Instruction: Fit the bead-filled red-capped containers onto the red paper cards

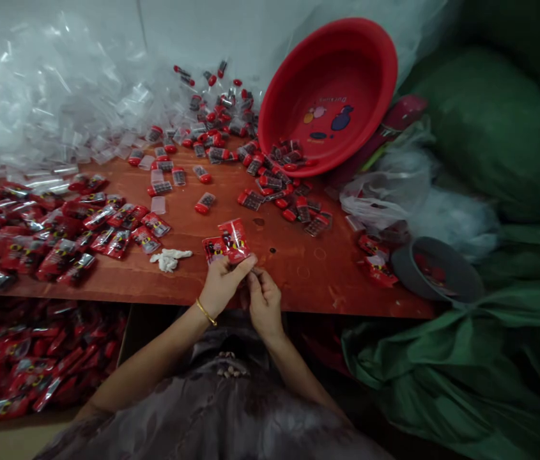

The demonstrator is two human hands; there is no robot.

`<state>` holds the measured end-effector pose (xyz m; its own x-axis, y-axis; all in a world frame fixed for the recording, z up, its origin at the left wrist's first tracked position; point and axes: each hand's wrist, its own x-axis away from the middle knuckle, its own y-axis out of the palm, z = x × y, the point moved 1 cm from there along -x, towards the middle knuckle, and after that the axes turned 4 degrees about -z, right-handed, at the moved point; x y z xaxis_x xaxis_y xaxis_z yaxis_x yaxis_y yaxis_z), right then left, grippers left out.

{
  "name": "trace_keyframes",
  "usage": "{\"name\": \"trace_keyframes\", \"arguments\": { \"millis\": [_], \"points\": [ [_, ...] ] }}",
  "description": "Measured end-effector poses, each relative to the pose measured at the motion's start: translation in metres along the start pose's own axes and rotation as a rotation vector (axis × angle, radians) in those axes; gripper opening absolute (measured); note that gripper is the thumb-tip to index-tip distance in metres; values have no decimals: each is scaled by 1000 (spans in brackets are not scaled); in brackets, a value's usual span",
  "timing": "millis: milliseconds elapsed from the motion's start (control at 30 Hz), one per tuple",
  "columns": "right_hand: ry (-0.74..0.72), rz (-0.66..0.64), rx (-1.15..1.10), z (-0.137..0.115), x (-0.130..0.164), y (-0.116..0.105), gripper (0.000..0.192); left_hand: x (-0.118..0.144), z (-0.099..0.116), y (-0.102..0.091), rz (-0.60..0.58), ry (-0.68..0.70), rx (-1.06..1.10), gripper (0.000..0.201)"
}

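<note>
1. Red packet [234, 240] sits pinched at the near edge of the surface [298, 268], held up by my left hand [222, 284], with a second packet [213, 248] lying just beside it on the wood.
2. Left fingers are closed on the packet's lower corner; right hand [262, 300] has its fingers drawn narrow at the same corner. Whether they grip the film or something tiny, I cannot tell.
3. My read: I'm in the middle of sealing or filling one packet, both hands working its mouth. The next move calls for a steady pinch and a short set-down, nothing big.
4. Left of me, a spread of finished packets [59, 236] covers the surface; a small white scrap [170, 259] lies between them and my hands.
5. Ahead, loose red-capped pieces [270, 185] spill from the tilted red basin [330, 96], and a heap of clear bags [49, 108] banks up at the back left.
6. Right side: a grey bowl [435, 268] near the surface's corner, crumpled plastic [389, 185] behind it.
7. Open room is a bare patch of wood straight ahead of my hands. The edge is right under my wrists, so anything dropped could slip down towards the box of packets [25, 364] below.
</note>
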<state>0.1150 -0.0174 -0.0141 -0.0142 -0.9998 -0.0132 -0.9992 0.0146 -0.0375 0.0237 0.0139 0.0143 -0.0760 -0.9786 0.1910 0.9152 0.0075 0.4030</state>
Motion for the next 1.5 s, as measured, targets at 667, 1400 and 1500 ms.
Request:
{"name": "trace_keyframes", "arguments": {
  "millis": [667, 1400, 1500],
  "points": [
    [84, 21, -158, -8, 0, -1, 29, 3, -3, -8, -26, 44, -11, 40],
    [-153, 143, 261, -6, 0, -7, 19, 0, -5, 16, 44, -41, 58, 22],
    [-120, 149, 196, -7, -2, -10, 20, 3, -6, 15, 18, -36, 7, 26]
  ]
}}
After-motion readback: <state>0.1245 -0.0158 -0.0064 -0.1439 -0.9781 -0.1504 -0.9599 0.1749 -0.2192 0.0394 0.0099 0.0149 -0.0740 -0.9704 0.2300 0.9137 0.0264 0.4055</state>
